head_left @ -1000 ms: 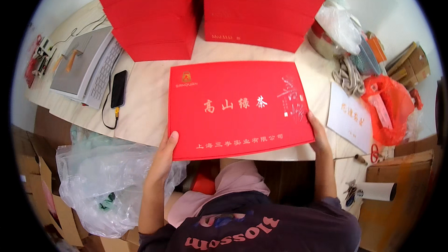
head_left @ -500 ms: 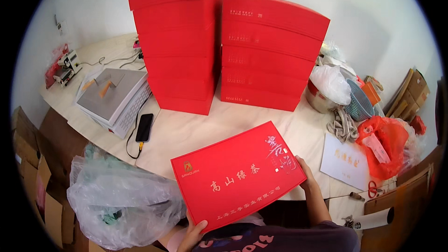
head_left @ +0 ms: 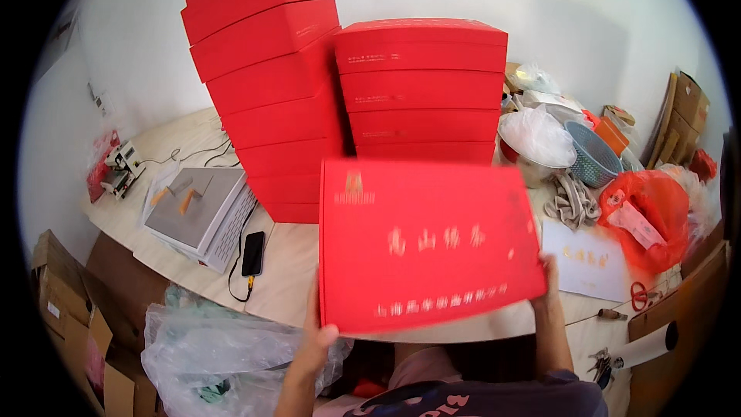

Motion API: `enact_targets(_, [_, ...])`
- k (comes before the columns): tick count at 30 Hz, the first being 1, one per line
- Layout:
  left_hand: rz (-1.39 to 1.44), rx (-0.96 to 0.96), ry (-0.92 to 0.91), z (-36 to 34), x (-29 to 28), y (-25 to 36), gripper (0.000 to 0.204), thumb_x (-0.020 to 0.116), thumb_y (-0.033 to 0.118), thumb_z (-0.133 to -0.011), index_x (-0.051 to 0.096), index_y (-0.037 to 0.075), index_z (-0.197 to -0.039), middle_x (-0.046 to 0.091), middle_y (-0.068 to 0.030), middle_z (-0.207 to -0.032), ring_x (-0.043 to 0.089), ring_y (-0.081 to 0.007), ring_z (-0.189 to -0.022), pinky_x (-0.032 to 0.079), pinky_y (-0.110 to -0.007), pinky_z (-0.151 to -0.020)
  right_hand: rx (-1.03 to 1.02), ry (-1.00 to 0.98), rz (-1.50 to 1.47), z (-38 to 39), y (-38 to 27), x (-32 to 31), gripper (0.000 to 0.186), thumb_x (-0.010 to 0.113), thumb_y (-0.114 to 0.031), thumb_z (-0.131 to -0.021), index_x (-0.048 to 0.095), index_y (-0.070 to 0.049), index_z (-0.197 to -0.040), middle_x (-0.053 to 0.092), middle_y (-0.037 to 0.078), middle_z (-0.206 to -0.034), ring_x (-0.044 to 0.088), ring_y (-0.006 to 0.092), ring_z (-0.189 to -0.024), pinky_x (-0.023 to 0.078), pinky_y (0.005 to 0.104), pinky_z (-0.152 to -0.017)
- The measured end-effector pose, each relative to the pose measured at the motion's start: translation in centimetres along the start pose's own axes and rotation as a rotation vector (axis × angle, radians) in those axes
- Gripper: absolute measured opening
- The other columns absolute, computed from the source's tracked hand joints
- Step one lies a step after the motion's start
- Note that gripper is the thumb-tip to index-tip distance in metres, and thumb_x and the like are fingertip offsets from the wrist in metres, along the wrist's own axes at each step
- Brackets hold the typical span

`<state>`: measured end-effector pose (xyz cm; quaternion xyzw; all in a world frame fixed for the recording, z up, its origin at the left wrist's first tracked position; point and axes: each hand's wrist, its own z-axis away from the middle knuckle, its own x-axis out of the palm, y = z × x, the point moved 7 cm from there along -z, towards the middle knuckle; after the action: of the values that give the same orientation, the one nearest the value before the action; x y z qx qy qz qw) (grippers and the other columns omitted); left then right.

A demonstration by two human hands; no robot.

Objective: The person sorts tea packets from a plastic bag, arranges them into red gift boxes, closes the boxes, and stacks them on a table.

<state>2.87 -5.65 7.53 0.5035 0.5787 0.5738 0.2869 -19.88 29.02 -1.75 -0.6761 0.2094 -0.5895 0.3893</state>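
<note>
I have the left hand [head_left: 315,342] gripping a red box [head_left: 428,251] at its near left corner and the right hand [head_left: 546,290] clasping its right edge. It hangs tilted over the near edge of the surface [head_left: 289,297]. Beyond it I see a taller stack [head_left: 266,85] and a lower stack [head_left: 424,96], both red; red-handled scissors [head_left: 639,297] lie by the surface's right edge.

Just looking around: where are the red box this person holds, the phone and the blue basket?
Red box [head_left: 432,262]: head view, middle of its printed face.
Phone [head_left: 253,253]: head view, middle of its dark screen.
Blue basket [head_left: 596,161]: head view, on its mesh wall.
</note>
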Motion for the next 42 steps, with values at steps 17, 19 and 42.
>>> enact_targets(17, [-0.524,0.632,0.062,-40.2,6.5,24.7,0.071,0.044,0.051,-0.095,0.024,0.006,-0.146,0.033,-0.0192,-0.146,0.029,-0.0265,-0.138,0.024,-0.037,-0.111,-0.386,-0.243,0.226,-27.1,-26.4,28.2,0.061,0.037,-0.059,-0.093,0.057,-0.005,-0.113,0.063,0.008,-0.111,0.059,0.0175,-0.102,0.046,0.0348,-0.089])
enact_targets(19, [-0.483,0.647,0.158,-42.1,5.9,23.7,0.065,0.041,0.044,-0.098,0.022,0.005,-0.147,0.027,-0.0167,-0.15,0.023,-0.0261,-0.14,0.02,-0.036,-0.112,-0.541,-0.22,0.373,-30.3,-27.2,27.3,0.074,0.038,-0.066,-0.089,0.057,-0.002,-0.12,0.061,0.013,-0.117,0.057,0.0214,-0.107,0.042,0.0348,-0.094])
enact_targets(42, [-1.23,0.656,0.348,-39.3,2.5,6.3,0.057,0.038,0.022,-0.098,0.017,-0.009,-0.142,0.026,-0.0254,-0.147,0.035,-0.0373,-0.132,0.027,-0.04,-0.112,-0.755,-0.084,0.348,-31.8,-23.1,26.3,0.067,0.045,-0.054,-0.093,0.05,0.003,-0.128,0.053,0.013,-0.127,0.05,0.0213,-0.116,0.038,0.0329,-0.099])
